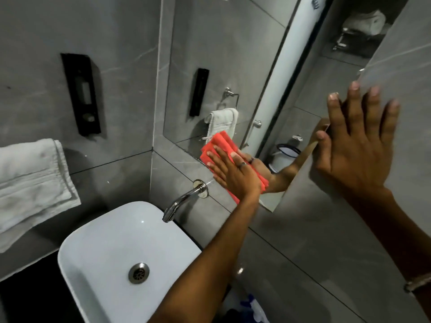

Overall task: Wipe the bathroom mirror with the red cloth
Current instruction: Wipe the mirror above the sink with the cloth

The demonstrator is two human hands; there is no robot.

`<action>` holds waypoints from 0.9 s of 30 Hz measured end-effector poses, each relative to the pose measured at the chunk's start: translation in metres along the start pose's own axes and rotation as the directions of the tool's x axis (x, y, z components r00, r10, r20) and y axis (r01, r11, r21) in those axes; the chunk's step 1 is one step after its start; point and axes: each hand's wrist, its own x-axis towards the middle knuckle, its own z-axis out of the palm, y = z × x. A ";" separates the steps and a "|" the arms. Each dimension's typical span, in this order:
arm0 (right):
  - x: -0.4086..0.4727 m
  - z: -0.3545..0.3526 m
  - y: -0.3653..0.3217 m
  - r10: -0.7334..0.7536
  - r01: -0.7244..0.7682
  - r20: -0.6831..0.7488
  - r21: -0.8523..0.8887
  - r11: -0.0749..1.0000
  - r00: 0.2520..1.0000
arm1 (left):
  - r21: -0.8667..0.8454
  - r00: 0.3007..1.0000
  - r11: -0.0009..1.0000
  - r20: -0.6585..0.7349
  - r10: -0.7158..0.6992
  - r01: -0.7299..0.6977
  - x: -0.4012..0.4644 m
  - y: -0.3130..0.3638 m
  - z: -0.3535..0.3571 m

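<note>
Two hands are up against the wall above the sink. At the centre of the view, the left hand point(233, 171) lies flat with fingers spread wide, pressing the folded red cloth point(218, 145) against the lower edge of the mirror point(224, 54); a ring shows on one finger. The cloth pokes out beyond the fingertips toward 11 o'clock and below the wrist toward 5 o'clock, and the hand's reflection meets it in the glass. At 3 o'clock, the right hand point(356, 145) is open and empty, palm flat on the grey tile beside the mirror's right edge, fingers fanned upward, with a bracelet point(417, 284) on its wrist. Just below the cloth, toward 7 o'clock, a chrome faucet point(184, 199) comes out of the wall over the white basin point(105, 241), whose metal drain point(138, 273) sits at 6 o'clock. At 9 o'clock a white towel point(30, 183) hangs, and above it a black dispenser point(81, 94) is fixed to the tile.
</note>
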 end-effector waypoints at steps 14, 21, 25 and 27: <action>-0.031 0.051 -0.005 -0.213 0.211 -0.016 -0.086 0.974 0.977 | -0.011 0.985 0.992 -0.119 -0.125 0.124 0.194 0.025 -0.060; -0.032 0.069 0.002 -0.193 0.198 0.067 -0.077 0.977 0.979 | -0.028 0.992 0.997 -0.102 -0.075 0.072 0.212 0.020 -0.076; -0.027 0.057 -0.011 -0.228 0.221 -0.035 -0.135 0.966 0.973 | 0.008 0.996 1.000 -0.093 0.010 -0.009 0.162 0.007 -0.055; -0.025 0.045 -0.017 -0.241 0.232 -0.033 -0.169 0.958 0.970 | 0.011 0.996 0.999 -0.077 0.034 -0.033 0.137 -0.003 -0.045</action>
